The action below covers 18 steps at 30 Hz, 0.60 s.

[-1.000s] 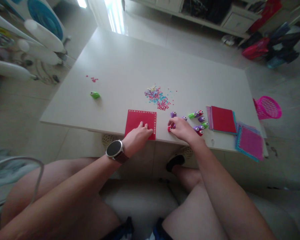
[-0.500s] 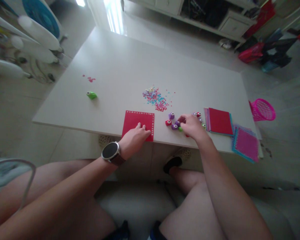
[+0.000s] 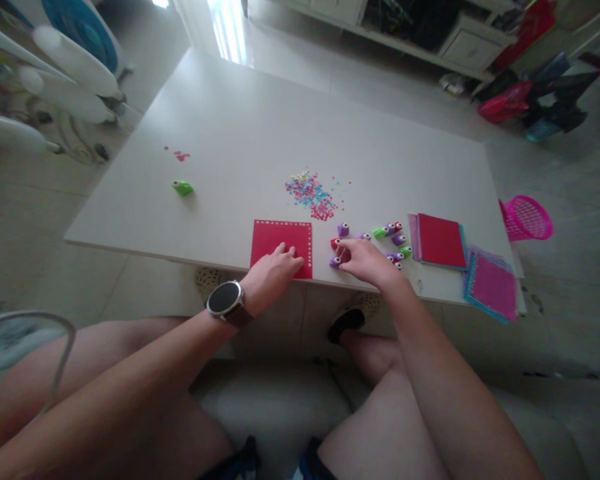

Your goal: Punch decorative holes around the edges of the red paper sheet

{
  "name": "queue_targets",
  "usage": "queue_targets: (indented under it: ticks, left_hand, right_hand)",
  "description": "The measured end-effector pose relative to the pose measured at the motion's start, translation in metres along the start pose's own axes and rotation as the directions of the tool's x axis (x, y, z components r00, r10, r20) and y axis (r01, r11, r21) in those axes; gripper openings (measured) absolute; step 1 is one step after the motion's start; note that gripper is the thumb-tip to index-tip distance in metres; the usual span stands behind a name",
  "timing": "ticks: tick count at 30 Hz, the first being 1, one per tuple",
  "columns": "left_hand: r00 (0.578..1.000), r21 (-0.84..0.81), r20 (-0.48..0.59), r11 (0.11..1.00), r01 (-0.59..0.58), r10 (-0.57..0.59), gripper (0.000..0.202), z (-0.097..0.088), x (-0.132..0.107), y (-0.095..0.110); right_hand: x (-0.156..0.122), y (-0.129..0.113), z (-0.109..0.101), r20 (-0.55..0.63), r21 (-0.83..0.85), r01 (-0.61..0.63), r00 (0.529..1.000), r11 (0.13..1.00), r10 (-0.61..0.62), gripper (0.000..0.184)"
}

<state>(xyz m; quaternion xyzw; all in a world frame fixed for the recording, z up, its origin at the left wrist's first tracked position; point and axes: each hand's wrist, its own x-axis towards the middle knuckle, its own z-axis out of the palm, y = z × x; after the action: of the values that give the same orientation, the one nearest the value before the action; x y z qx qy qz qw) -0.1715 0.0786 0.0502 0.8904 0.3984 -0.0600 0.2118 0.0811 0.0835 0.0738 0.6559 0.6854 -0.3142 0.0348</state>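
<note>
My left hand point(image 3: 273, 270) lies with fingers spread on a red paper square point(image 3: 273, 233), whose top and right edges carry a row of small punched holes. My right hand point(image 3: 366, 261) is closed at the fingertips on a purple paper punch point(image 3: 335, 262) near the table's front edge, right of the square. Just behind it are a red paper punch point(image 3: 335, 243) and another purple one point(image 3: 343, 229). More small punches, among them a green one point(image 3: 381, 232), lie around the hand; some are partly covered by it.
A heap of coloured paper bits point(image 3: 313, 197) lies mid-table. On the left are a lone green punch point(image 3: 183, 187) and some red bits point(image 3: 181, 156). Stacked red sheets point(image 3: 441, 240) and punched purple and blue sheets point(image 3: 490, 283) sit at the right, beyond them a pink basket point(image 3: 530, 218).
My right hand has moved left and slightly nearer, from among the punches to the purple one. The punches it covered now show. My left hand stays on the red paper.
</note>
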Motion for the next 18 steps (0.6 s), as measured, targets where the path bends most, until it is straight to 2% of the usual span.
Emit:
queue_targets:
  ticks: [6, 12, 15, 18]
  left_hand:
    - [1.000, -0.029, 0.012, 1.000, -0.005, 0.005, 0.039, 0.003, 0.002, -0.001]
    - [1.000, -0.004, 0.012, 1.000, -0.010, 0.010, 0.041, 0.008, 0.003, -0.003]
    - [1.000, 0.007, -0.001, 1.000, -0.009, 0.009, 0.044, 0.010, 0.002, -0.004]
    - [1.000, -0.001, -0.004, 1.000, -0.017, 0.017, 0.045, 0.011, 0.002, -0.006]
  right_hand:
    - [-0.001, -0.012, 0.003, -0.006, -0.010, 0.039, 0.999, 0.999, -0.039, 0.013]
    - [0.000, -0.019, 0.010, -0.006, -0.002, 0.068, 0.998, 0.998, -0.068, 0.019]
    - [0.002, -0.010, 0.003, -0.051, -0.017, 0.027, 0.998, 1.000, -0.027, 0.021]
    - [0.000, 0.009, -0.012, -0.168, -0.073, -0.100, 0.982, 0.992, 0.087, 0.022]
